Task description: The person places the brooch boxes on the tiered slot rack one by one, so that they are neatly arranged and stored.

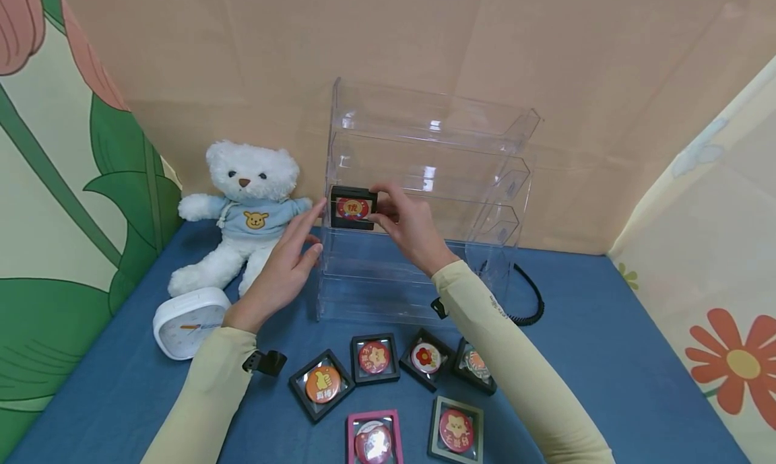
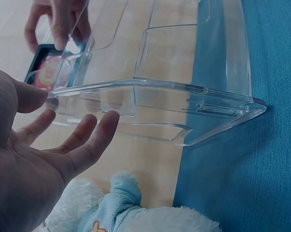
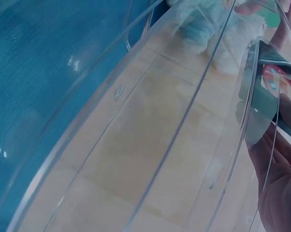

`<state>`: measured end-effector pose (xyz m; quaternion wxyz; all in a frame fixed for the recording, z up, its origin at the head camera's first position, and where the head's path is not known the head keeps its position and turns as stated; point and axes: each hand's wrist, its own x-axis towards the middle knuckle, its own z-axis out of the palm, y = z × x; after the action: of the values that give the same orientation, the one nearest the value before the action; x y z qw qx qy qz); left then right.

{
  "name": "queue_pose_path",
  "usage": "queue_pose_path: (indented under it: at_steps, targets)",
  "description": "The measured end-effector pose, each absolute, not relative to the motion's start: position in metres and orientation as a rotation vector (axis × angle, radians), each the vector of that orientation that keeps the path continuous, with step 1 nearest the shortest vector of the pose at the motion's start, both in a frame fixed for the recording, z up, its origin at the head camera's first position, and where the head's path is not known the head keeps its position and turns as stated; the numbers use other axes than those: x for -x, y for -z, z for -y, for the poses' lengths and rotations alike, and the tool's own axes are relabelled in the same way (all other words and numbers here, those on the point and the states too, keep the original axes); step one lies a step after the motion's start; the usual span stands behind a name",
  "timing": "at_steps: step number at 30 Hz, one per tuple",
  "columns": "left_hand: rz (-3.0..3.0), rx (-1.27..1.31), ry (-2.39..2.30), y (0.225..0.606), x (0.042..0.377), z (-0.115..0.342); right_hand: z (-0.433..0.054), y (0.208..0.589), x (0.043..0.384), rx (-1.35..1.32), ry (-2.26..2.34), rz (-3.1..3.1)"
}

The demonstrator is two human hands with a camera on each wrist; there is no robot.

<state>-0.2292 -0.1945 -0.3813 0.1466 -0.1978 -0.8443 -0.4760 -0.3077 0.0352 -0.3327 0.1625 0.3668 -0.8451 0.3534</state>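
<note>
My right hand [image 1: 410, 225] pinches the right edge of a black-framed display case [image 1: 353, 208] with a round red badge inside. The case is at the left end of a middle tier of a clear acrylic rack [image 1: 424, 147]. In the right wrist view the case [image 3: 264, 96] shows partly through the clear plastic, with the thumb and fingers at its edge. My left hand [image 1: 285, 275] is at the rack's left side panel, its fingers loosely extended. The left wrist view shows that hand [image 2: 53, 150] with nothing between thumb and fingers.
Several framed badges lie in front of the rack, among them an orange one [image 1: 322, 384], a pink-framed one [image 1: 351, 444] and a grey-green-framed one [image 1: 456, 429]. A white teddy bear [image 1: 253, 174] and a white clock [image 1: 188, 329] stand left. A black coiled cord [image 1: 539, 302] lies right.
</note>
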Motion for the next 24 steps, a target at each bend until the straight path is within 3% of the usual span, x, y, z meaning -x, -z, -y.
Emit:
queue_pose_path:
  at_steps: [24]
  targets:
    - [2.440,0.556,1.378,0.383,0.229,0.194,-0.043,0.325,0.295,-0.996,-0.874,2.391]
